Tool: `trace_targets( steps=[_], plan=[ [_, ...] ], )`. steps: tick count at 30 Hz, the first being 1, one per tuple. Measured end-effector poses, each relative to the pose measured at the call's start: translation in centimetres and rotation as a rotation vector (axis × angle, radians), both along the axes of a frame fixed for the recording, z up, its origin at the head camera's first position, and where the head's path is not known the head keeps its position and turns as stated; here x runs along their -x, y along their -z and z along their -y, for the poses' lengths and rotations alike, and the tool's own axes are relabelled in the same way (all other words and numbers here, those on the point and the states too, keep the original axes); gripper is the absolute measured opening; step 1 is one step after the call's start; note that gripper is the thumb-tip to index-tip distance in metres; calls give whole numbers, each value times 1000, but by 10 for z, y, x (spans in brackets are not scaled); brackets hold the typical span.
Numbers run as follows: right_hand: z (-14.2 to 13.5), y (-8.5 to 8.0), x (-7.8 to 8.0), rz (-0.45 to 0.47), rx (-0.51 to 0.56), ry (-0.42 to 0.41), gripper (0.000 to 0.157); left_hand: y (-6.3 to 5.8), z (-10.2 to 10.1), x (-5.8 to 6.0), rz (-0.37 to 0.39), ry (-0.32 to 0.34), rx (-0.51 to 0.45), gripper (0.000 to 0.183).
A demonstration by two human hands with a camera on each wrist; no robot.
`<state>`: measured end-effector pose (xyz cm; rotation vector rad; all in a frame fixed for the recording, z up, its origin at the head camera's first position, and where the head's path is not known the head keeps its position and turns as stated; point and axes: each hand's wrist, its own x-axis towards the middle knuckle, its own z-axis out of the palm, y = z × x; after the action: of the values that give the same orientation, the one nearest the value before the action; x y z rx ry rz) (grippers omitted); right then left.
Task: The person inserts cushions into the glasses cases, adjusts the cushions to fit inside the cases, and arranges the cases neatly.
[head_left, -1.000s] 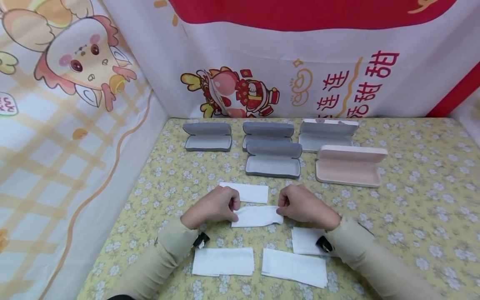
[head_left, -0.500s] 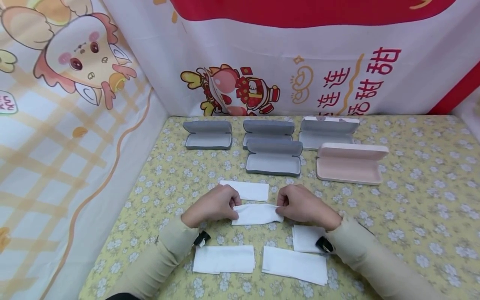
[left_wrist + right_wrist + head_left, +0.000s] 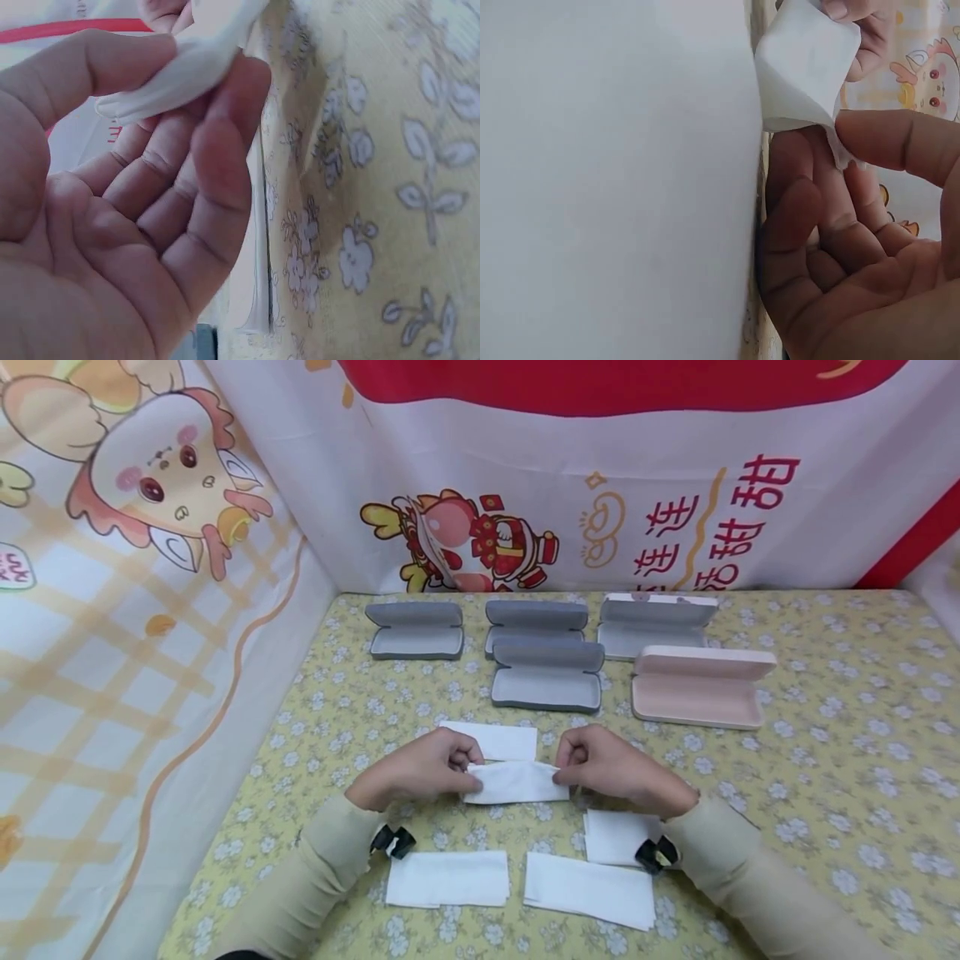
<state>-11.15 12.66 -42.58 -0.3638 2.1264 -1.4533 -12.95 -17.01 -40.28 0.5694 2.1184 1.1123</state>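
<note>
Both hands are on the same piece, and it's a white folded cloth (image 3: 517, 782) stretched crosswise between them! The left hand (image 3: 431, 766) has the left end, the right hand (image 3: 611, 767) the right end, and each one is pinching. Look at the arms: both reach in from the near edge, angling toward each other, forearms in beige sleeves (image 3: 315, 877), a black device (image 3: 392, 841) at the left wrist and another at the right.

Over to the left wrist view: the thumb presses from one side, fingertips bear from the other, cloth caught between, the remaining fingers loosely bent with the palm in plain sight. The right wrist view nearly mirrors it: thumb against the cloth's corner, fingers curled behind, a little loose edge dangling by the thumb.

The held cloth sits just in front of another flat white cloth (image 3: 510, 743), centred between the hands. Nearer the person lie three more: a left cloth (image 3: 447, 878), a middle cloth (image 3: 588, 892), and a right cloth (image 3: 618, 837) partly behind the right wrist's device. Beyond the hands, a gray case (image 3: 546, 689) and a pink case (image 3: 697, 697) stand with lids raised.
</note>
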Motion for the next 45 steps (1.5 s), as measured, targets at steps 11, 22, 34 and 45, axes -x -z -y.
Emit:
trace_targets(
  steps=[11, 22, 34, 45],
  plan=[
    [-12, -5, -1, 58, 90, 165, 19, -4, -7, 5, 115, -130, -120, 14],
    [-22, -9, 3, 40, 200, 245, 16, -12, -24, 15, 130, -196, -210, 8],
    [-30, -19, 20, -30, 131, 311, 18, -12, -34, 42, 147, -269, -237, 12],
    [-34, -19, 36, -20, 172, 350, 26, -8, -39, 63, 179, -374, -248, 13]
  ],
)
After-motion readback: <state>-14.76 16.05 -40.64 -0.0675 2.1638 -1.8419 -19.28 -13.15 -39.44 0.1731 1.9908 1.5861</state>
